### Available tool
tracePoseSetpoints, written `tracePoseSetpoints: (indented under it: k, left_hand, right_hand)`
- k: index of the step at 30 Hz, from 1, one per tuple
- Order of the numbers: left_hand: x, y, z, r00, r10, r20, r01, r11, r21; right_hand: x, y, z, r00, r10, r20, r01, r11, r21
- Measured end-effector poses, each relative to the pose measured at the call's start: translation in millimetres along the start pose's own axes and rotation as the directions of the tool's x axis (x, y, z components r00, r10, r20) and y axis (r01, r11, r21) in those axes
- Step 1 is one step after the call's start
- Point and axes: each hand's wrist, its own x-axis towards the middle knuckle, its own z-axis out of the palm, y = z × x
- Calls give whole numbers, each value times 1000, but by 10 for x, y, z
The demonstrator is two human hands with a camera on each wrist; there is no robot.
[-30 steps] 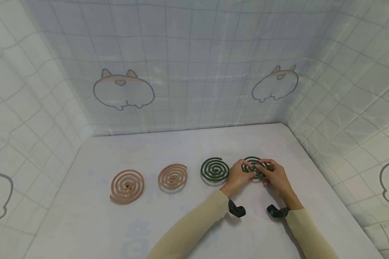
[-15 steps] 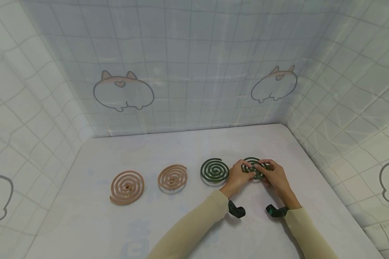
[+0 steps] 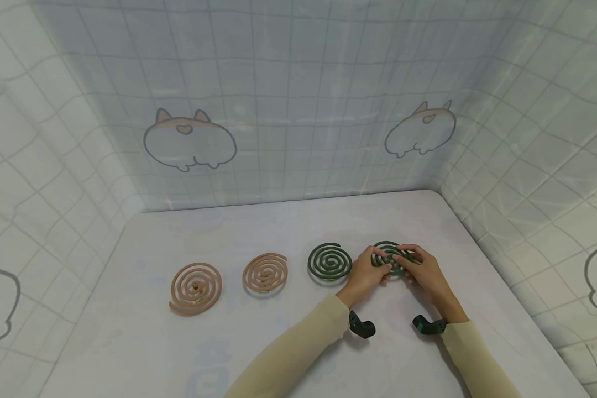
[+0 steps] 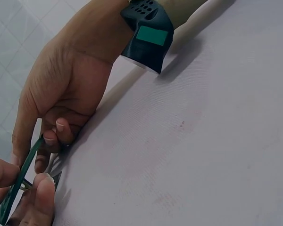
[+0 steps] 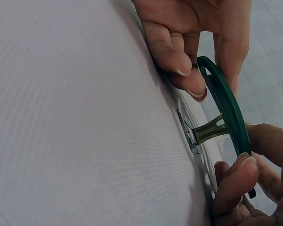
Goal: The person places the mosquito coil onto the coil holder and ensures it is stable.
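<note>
A green mosquito coil [image 5: 231, 110] is between my two hands at the right of the table. It sits on a small metal stand [image 5: 210, 132], whose flat foot is close to the white surface in the right wrist view. My left hand [image 3: 365, 275] pinches the coil's left side, thumb over its top near the centre. On the opposite side my right hand [image 3: 428, 275] pinches the coil too, with its thumb reaching toward the middle. Fingers of both hands curl beneath the coil in the wrist views. Parts of the coil are covered by the hands in the head view.
Left of my hands lies another green coil [image 3: 329, 261], near my left wrist. Farther left are two brown coils, one smaller [image 3: 251, 272] and one larger [image 3: 176, 287]. A patterned fabric wall [image 3: 298, 110] encloses the back and sides of the table [image 3: 258, 354].
The left fingers now show below the coil, and the right hand's lower fingers have shifted slightly. Both hands stay at the same coil; the other coils have not moved.
</note>
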Motion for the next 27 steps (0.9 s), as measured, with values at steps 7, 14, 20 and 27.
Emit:
tracePoseSetpoints:
  k: [7, 14, 20, 27]
  left_hand:
    - [-55, -22, -28, 1000, 12, 29, -11, 1000, -21]
    - [-125, -8, -120, 997, 34, 69, -35, 999, 8]
    - [-195, 9, -195, 993, 27, 118, -30, 999, 30]
    - [-262, 92, -276, 986, 44, 158, -55, 996, 68]
  right_hand:
    - [4, 16, -2, 1000, -2, 7, 2, 1000, 5]
    - [-14, -13, -28, 1000, -1, 17, 1, 1000, 7]
    - [-48, -18, -88, 1000, 8, 16, -9, 1000, 28]
    - [-97, -36, -196, 1000, 17, -16, -16, 1000, 14]
